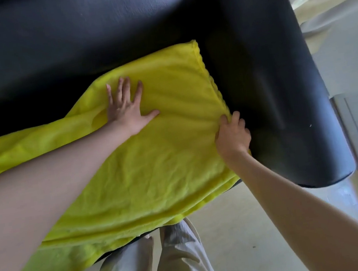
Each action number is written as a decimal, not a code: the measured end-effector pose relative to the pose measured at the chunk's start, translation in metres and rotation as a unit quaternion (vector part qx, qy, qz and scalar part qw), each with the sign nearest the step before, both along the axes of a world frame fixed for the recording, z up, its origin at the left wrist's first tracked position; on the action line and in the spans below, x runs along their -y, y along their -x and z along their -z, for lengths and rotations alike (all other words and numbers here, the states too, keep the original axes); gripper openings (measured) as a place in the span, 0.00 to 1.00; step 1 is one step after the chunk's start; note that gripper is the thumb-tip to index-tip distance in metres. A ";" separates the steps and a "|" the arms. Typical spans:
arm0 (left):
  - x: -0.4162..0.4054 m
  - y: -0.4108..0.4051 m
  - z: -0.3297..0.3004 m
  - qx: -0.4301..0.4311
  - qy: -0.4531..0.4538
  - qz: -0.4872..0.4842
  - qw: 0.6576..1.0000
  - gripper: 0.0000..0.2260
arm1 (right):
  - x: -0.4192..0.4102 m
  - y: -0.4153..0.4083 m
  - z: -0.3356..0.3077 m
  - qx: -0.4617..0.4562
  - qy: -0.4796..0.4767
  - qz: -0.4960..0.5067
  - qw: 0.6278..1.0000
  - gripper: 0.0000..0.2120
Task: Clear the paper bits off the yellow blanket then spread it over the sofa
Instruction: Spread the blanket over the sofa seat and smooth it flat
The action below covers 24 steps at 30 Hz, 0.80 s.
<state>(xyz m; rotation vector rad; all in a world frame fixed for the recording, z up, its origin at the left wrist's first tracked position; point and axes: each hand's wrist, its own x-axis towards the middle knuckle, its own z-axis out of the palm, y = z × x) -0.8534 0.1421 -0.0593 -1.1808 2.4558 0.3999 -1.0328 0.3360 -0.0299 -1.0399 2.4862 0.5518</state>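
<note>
Covering the seat of the black sofa [267, 67], the yellow blanket [154, 165] lies mostly flat, its near edge hanging over the seat front toward your legs [178, 260]. Your left hand [125, 107] rests flat on the blanket, fingers straight and spread, palm down. Your right hand [232, 136] pinches the blanket's right edge beside the armrest [293, 97], fingers curled around the fabric. Creases fan out from that pinch across the cloth.

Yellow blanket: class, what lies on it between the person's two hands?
In the head view, only bare, wrinkled yellow blanket lies between the left hand and right hand; no paper bits.
</note>
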 end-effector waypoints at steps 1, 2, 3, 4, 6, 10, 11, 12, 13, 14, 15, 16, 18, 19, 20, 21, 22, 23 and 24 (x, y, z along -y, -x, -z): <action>-0.008 0.002 -0.002 -0.015 0.001 0.012 1.000 0.42 | -0.007 -0.006 0.000 -0.005 0.026 0.013 1.000 0.20; -0.019 0.004 -0.004 -0.028 0.000 0.029 0.999 0.41 | -0.017 -0.013 0.000 -0.012 0.055 0.031 0.998 0.19; -0.028 0.005 -0.005 -0.039 -0.003 0.044 0.998 0.41 | -0.025 -0.020 0.001 -0.020 0.087 0.053 0.995 0.19; -0.038 0.006 -0.005 -0.048 -0.009 0.057 0.997 0.42 | -0.033 -0.024 0.003 -0.029 0.112 0.086 0.989 0.18; -0.058 0.007 -0.007 -0.052 -0.020 0.083 0.995 0.43 | -0.046 -0.029 0.004 -0.049 0.141 0.179 0.972 0.18; -0.094 0.004 -0.004 -0.030 -0.036 0.107 0.993 0.48 | -0.070 -0.028 0.007 -0.032 0.103 0.248 0.963 0.22; -0.099 0.004 -0.004 -0.026 -0.037 0.102 0.994 0.49 | -0.075 -0.026 0.008 -0.023 0.082 0.241 0.967 0.22; -0.102 0.004 -0.003 -0.020 -0.037 0.096 0.994 0.49 | -0.079 -0.024 0.008 -0.017 0.065 0.232 0.970 0.21; -0.103 0.004 -0.003 -0.016 -0.038 0.090 0.995 0.50 | -0.081 -0.022 0.008 -0.013 0.052 0.223 0.973 0.20; -0.103 0.006 -0.003 -0.012 -0.041 0.088 0.995 0.50 | -0.083 -0.019 0.007 -0.008 0.042 0.215 0.976 0.19; -0.104 0.007 -0.003 -0.007 -0.042 0.089 0.995 0.50 | -0.086 -0.018 0.007 -0.001 0.034 0.207 0.978 0.18; -0.101 0.007 -0.003 -0.002 -0.044 0.087 0.995 0.50 | -0.085 -0.016 0.008 0.003 0.028 0.195 0.980 0.18; -0.101 0.007 -0.005 0.005 -0.044 0.090 0.995 0.49 | -0.091 -0.016 0.007 -0.003 0.030 0.171 0.985 0.17; -0.100 0.007 -0.005 0.008 -0.044 0.091 0.995 0.49 | -0.093 -0.017 0.006 -0.007 0.052 0.157 0.986 0.17; -0.099 0.007 -0.006 0.013 -0.043 0.093 0.995 0.49 | -0.095 -0.019 0.004 -0.008 0.086 0.144 0.986 0.18; -0.099 0.007 -0.007 0.017 -0.042 0.096 0.994 0.49 | -0.097 -0.020 0.001 -0.005 0.115 0.135 0.984 0.18; -0.098 0.006 -0.007 0.020 -0.043 0.098 0.994 0.49 | -0.098 -0.021 -0.002 0.000 0.127 0.128 0.984 0.19; -0.098 0.006 -0.008 0.022 -0.045 0.098 0.994 0.49 | -0.099 -0.020 -0.005 0.005 0.119 0.123 0.985 0.19; -0.097 0.005 -0.008 0.024 -0.045 0.100 0.994 0.49 | -0.100 -0.018 -0.008 0.006 0.098 0.120 0.988 0.19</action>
